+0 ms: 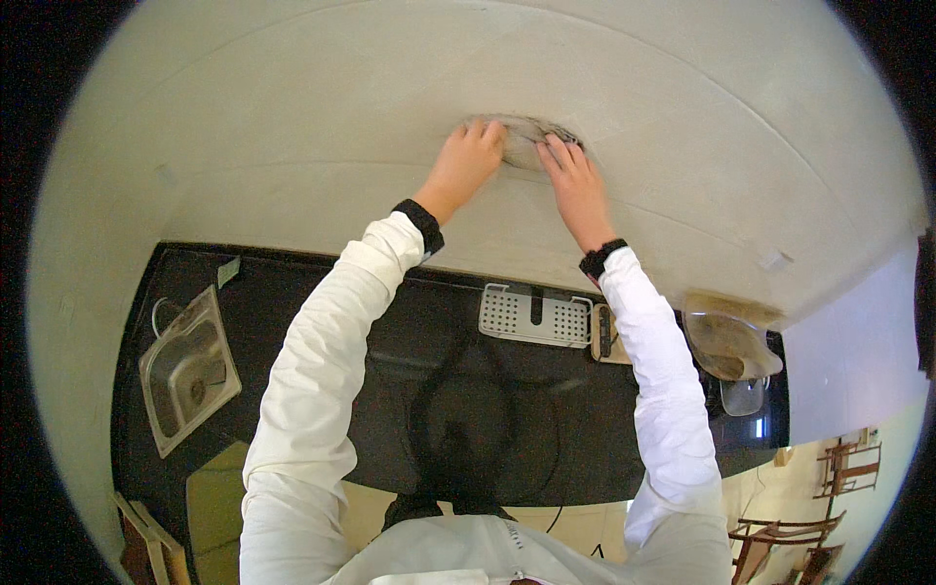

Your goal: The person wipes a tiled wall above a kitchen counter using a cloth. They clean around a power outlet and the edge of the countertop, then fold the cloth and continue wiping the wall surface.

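Both my hands are raised to the pale wall above the black countertop. There they touch a greyish oval patch with dark streaks along its upper right edge; whether it is a cloth, a plastic piece or a mark on the wall is unclear. My left hand has bent fingers at the patch's left end. At its right end lie the fingertips of my right hand. A hold by either hand cannot be made out.
A white perforated rack stands on the countertop below my hands, beside a wooden board bearing a dark object. At left is a metal sink. A clear curved container stands at right. Wooden chairs occupy the floor at lower right.
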`<action>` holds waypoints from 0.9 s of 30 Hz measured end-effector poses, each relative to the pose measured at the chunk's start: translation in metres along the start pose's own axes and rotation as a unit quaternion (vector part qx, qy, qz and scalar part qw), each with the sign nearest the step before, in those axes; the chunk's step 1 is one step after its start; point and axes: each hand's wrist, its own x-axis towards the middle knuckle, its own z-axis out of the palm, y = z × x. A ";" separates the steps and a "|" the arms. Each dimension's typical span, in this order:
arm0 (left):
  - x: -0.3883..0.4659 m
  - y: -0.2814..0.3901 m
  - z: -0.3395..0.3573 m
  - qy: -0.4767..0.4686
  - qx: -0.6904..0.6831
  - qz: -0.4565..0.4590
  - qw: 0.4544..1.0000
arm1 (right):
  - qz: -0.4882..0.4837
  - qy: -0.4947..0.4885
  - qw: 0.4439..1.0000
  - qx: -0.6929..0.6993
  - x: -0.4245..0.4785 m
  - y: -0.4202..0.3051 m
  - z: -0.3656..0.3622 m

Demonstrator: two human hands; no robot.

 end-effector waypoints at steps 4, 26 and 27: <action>-0.023 -0.035 0.013 0.010 -0.017 -0.022 1.000 | -0.013 0.005 1.000 0.021 0.026 -0.031 0.016; -0.163 -0.052 0.022 -0.152 -0.027 0.009 0.988 | -0.038 -0.047 0.995 0.075 -0.032 -0.161 0.080; -0.166 -0.046 0.019 -0.138 -0.042 0.023 0.989 | -0.025 -0.036 0.992 0.120 -0.041 -0.161 0.075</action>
